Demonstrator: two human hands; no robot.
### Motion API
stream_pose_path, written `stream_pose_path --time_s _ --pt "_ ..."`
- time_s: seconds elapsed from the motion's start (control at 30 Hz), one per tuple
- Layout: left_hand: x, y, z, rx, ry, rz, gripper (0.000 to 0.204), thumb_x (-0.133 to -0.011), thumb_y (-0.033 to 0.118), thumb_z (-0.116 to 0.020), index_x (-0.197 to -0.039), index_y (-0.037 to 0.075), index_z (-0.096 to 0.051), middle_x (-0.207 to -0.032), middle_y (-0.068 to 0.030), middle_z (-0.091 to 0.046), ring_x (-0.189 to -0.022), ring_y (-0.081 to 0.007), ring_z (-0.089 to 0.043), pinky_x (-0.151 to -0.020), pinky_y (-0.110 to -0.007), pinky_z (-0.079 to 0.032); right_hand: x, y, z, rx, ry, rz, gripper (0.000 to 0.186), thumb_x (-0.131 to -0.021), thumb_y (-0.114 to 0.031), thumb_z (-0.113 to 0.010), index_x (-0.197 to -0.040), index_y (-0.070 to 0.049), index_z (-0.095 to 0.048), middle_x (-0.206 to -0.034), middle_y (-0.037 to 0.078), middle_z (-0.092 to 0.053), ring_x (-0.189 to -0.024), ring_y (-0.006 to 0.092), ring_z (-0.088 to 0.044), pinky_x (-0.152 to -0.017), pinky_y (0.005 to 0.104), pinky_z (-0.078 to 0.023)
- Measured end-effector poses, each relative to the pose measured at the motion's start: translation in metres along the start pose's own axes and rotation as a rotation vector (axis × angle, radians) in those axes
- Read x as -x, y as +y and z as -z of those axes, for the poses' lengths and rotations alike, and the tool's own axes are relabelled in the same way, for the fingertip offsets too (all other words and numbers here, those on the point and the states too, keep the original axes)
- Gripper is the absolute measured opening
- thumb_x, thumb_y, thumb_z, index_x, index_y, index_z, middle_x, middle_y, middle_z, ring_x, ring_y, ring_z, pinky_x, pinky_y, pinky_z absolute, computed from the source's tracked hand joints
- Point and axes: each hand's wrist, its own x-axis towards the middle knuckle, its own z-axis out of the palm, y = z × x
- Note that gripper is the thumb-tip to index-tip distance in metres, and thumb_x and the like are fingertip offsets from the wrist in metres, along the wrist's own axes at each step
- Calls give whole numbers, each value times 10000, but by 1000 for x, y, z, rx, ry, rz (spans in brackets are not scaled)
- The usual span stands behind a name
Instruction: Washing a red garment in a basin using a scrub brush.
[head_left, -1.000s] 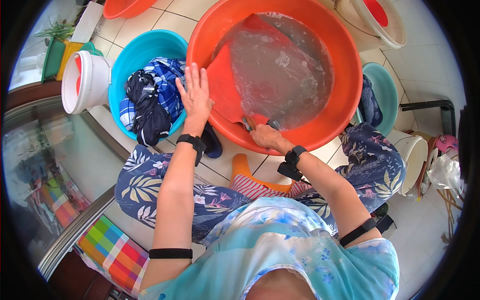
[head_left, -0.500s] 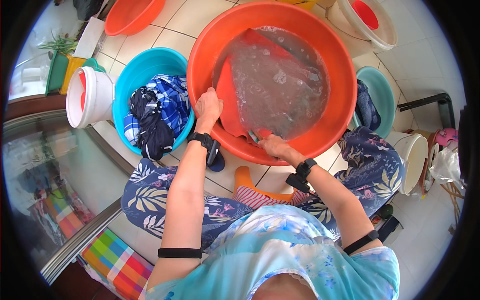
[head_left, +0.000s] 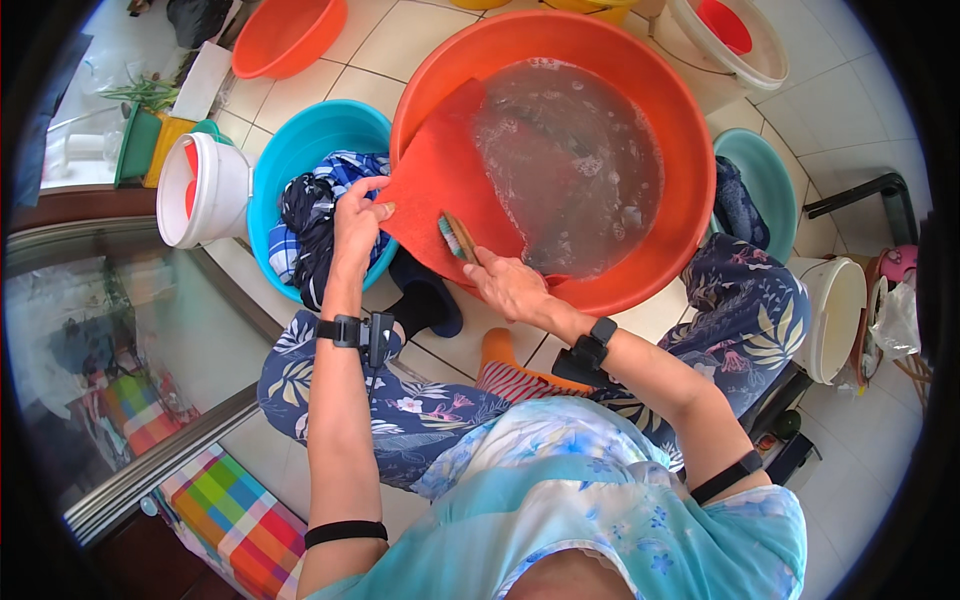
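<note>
A large orange tub holds greyish, sudsy water. A flat red mat lies partly in the water, its near-left part drawn up over the tub's left rim. My left hand pinches the corner of that mat, thumb on top, just outside the tub. In my right hand is a scrub brush with a wooden back and pale and green bristles. The brush is over the near part of the mat, bristles toward the left. Whether the bristles touch the mat I cannot tell.
Left of the tub, a blue basin holds checked and dark clothes. Beside it is a white bucket. A teal basin with dark cloth stands right, near another white bucket. An orange basin sits far left.
My left hand has moved left, pulling the mat's corner out over the rim. My right hand and the brush have come up and left from the tub's near edge onto the mat.
</note>
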Motion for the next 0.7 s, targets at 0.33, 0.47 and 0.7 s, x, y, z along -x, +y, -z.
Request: stream_pose_path --time_s 0.33,0.47,0.7 --pt "3 -64 58 -906 416 92 242 -755 131 -701 -992 98 -669 -914 -110 -672 -826 -278 -655 -737 -389 -497 27 -14 -22 203 -236 77 379 -918 -301 -451 -1101 30 -471 -842 219 -649 -831 399 -628 -697 507 -483" --pt "7 -45 -2 -1585 495 -229 516 -756 192 -685 -1232 99 -509 -1339 -138 -434 -1252 -348 -415 -1003 -622 -257 32 -13 -40 203 -211 71 533 -914 -313 -442 -1273 71 -355 -816 267 -633 -808 430 -618 -714 509 -473" --pt "-9 -86 -35 -824 128 24 1251 -549 371 -855 -1479 82 -69 -1551 -121 -65 -1407 -374 -121 -1104 -568 -146 36 -6 -22 237 -259 46 541 -909 -343 -440 -1310 12 -360 -844 259 -636 -822 425 -618 -722 511 -473"
